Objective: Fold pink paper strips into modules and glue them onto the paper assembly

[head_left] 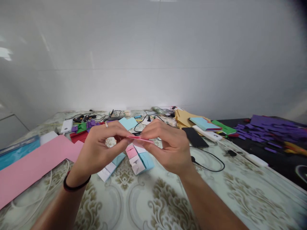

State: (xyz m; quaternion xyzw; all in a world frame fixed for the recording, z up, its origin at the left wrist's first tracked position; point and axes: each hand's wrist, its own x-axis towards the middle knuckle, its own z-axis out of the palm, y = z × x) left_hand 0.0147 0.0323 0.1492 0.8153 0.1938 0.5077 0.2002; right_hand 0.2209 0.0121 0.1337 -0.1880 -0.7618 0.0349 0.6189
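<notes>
Both hands pinch a small folded piece of pink paper, held nearly edge-on above the table. My left hand, with a ring and a dark band at the wrist, grips its left end between thumb and fingers. At the right end, my right hand presses it between thumb and forefinger. Just below lies a folded paper block in pink, white and light blue. Beside it, partly behind my left hand, rests a white and blue folded piece.
Long pink sheets lie at the left. To the right are a black phone, a looped black cable, stacked coloured papers and many purple paper pieces. A patterned cloth covers the table; a pale wall stands behind.
</notes>
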